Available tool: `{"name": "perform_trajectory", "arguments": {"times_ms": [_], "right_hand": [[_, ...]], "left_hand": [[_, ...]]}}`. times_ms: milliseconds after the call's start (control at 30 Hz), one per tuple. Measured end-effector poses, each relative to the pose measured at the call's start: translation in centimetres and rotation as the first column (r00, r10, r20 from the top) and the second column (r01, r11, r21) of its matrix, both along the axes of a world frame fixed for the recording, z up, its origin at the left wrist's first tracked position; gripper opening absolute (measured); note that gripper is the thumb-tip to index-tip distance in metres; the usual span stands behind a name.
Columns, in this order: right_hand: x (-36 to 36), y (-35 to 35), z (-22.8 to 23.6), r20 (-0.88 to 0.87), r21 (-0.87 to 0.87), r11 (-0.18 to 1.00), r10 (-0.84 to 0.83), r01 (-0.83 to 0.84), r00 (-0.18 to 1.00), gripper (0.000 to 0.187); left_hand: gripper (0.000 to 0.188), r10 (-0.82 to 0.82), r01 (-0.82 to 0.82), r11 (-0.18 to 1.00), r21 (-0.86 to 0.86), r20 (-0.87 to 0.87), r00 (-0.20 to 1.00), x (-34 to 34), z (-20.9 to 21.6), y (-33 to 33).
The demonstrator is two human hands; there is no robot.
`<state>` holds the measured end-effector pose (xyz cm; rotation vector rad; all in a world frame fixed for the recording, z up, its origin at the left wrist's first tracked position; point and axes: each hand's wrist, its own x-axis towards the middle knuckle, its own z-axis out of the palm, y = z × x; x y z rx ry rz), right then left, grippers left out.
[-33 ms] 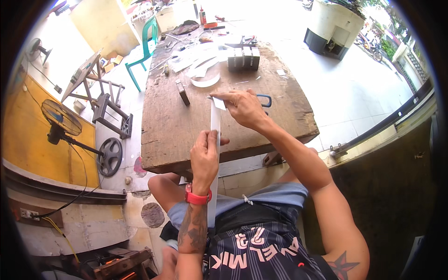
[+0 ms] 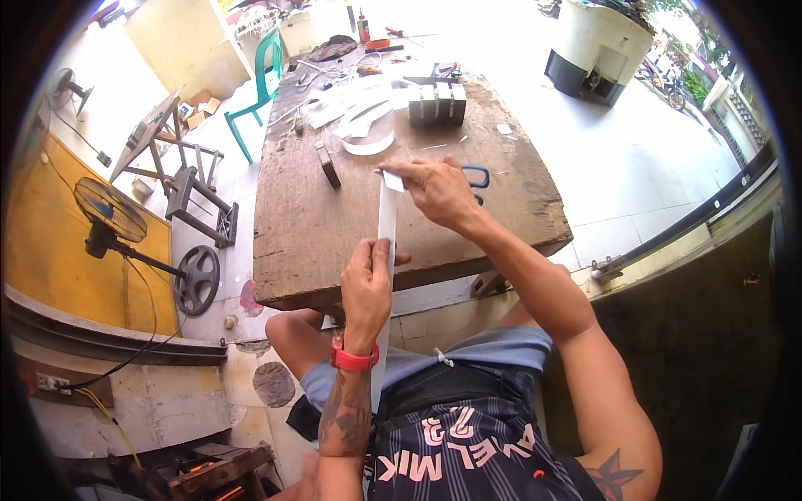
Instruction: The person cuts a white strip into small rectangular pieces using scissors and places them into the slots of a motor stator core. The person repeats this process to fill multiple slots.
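Observation:
A long, flat white strip [image 2: 387, 213] runs from over the wooden table [image 2: 309, 242] back toward my lap, passing beside my left forearm. My left hand [image 2: 368, 267] pinches it partway along, thumb on top. At its far end my right hand [image 2: 436, 190] is closed, with the index finger stretched along the strip's tip and a white flap under the fingers. A small dark point shows by that fingertip; what it belongs to is hidden. Blue-handled scissors [image 2: 476, 177] lie just right of my right hand, partly covered. A small dark block [image 2: 328, 165] stands left of the strip's end.
Farther back on the table are curved white offcuts [image 2: 368, 144], a dark block bound with bands [image 2: 437, 104] and scattered tools. A standing fan [image 2: 109, 217] and a green chair [image 2: 259, 92] are at the left. A large white planter [image 2: 597, 50] stands far right.
My left hand has shifted very slightly nearer to me. My right hand stays at the strip's far end, almost unmoved.

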<state>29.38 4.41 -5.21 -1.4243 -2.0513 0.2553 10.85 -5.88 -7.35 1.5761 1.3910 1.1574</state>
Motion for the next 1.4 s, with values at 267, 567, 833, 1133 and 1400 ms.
{"name": "perform_trajectory", "arguments": {"times_ms": [267,567,833,1133,1400], "right_hand": [[8.4,3.9,2.1,0.091,0.024,0.947,-0.321,0.32,0.943,0.032],[9.0,0.9,-5.1,0.182,0.091,0.971,-0.236,0.223,0.954,0.03],[9.7,1.0,-4.6,0.037,0.086,0.969,-0.237,0.233,0.971,0.023],[13.4,-6.0,-1.2,0.289,-0.033,0.912,-0.383,0.409,0.878,0.031],[14.5,-7.7,-1.1,0.324,-0.061,0.939,-0.302,0.339,0.896,0.037]], "left_hand": [[0.03,-0.053,0.068,0.977,-0.205,0.076,0.996,-2.6,2.4,-7.3],[0.03,0.122,0.072,0.925,-0.373,0.47,0.874,-3.5,-3.6,3.4],[0.029,0.103,0.115,0.911,-0.396,0.489,0.866,-3.6,-2.4,3.5],[0.028,0.026,0.126,0.914,-0.387,0.364,0.931,-3.9,-1.6,8.2],[0.03,0.056,0.066,0.921,-0.385,0.297,0.953,-4.5,-0.6,13.6]]}}
